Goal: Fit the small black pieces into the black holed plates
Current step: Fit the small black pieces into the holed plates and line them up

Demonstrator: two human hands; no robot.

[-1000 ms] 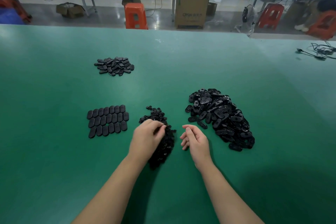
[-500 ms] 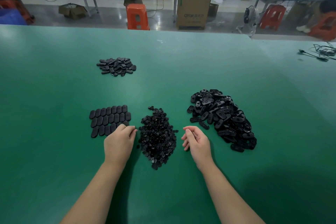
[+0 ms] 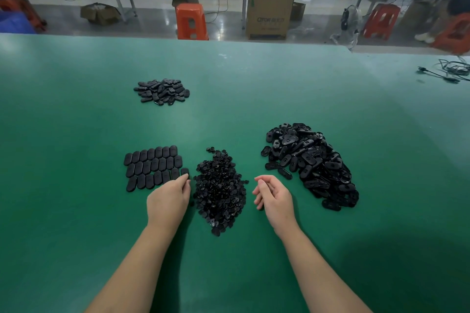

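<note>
Where a carton reads "OTOR", stools beside

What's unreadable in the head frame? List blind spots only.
- Left hand: fingers curl under at the laid-out plates; back of hand hides whether they hold anything.
- Small pieces pile: single shapes too small, black on black.
- Holed plates heap: lower layers buried.
- Far pile: too small to tell whether fitted.
</note>
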